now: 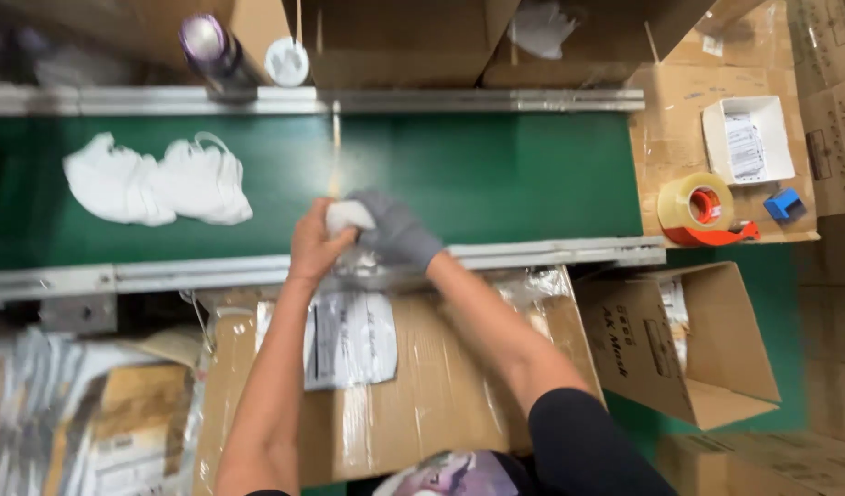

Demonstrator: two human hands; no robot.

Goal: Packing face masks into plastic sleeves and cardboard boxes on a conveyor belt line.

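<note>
My bare left hand (312, 243) and my grey-gloved right hand (397, 231) meet at the near edge of the green conveyor belt (496, 174). Between them they hold a small white folded mask (347, 215). A crinkled clear plastic bag (363, 266) lies just under the hands, on the belt's metal rail. Two more white masks (156, 182) lie together on the belt to the left, apart from both hands.
A cardboard box (422, 386) covered with clear film and a printed packet (349, 338) sits below my arms. An open carton (679, 344) stands right of it. A tape dispenser (702, 211), a small white box (748, 140) and a blue item (785, 204) rest on cardboard at right. Cartons line the far side.
</note>
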